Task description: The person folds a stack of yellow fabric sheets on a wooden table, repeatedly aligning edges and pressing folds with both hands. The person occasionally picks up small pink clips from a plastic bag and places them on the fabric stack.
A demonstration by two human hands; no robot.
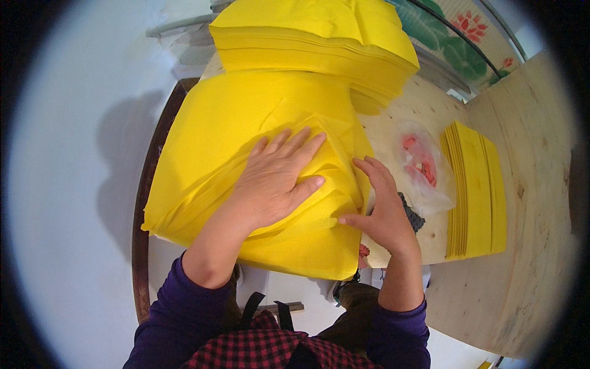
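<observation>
A wide pile of thin yellow sheets point(215, 117), which look like soft cloth or paper, lies on the table before me. The upper sheets are rumpled, with folds fanning out toward the near left corner. My left hand point(273, 178) rests palm down on the folds, fingers stretched and spread. At the pile's right edge is my right hand point(384, 212), its thumb and fingers held apart. Its thumb tip reaches over the edge of the sheets; whether it touches them I cannot tell. Nothing shows between the fingers of either hand.
Behind the pile stands a thick stack of folded yellow sheets point(307, 49). To the right are a clear plastic bag point(433, 194) with pink-red pieces, a dark grey crumpled item point(413, 216) and another yellow stack point(473, 190) beside a wooden panel point(528, 141).
</observation>
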